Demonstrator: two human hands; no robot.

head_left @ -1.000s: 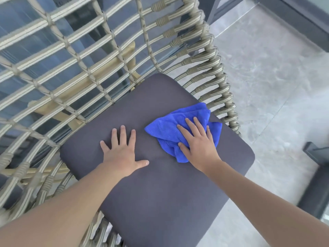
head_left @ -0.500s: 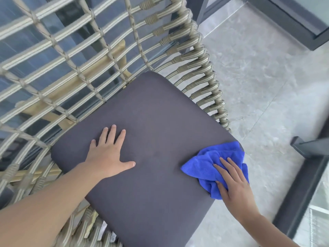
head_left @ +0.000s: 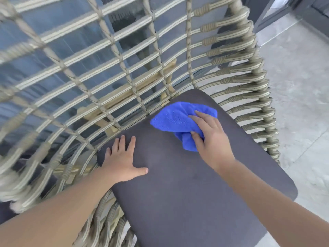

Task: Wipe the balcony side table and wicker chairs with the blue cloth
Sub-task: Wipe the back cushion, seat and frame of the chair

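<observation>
Grey floor tiles (head_left: pixel 300 90) surround the wicker chair (head_left: pixel 240 56); left hand (head_left: pixel 122 163) flat on its cushion (head_left: pixel 187 193), right hand (head_left: pixel 211 139) gripping blue cloth (head_left: pixel 174 118).

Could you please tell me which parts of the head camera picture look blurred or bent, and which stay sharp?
In the head view the wicker chair weave smears with motion blur toward the left edge, and its bars bow from the wide-angle lens; the blue cloth, right hand, left hand and grey seat cushion stay fairly sharp under soft, even daylight.

Head view, steeply down, close over chair seat (head_left: pixel 195 184).
</observation>
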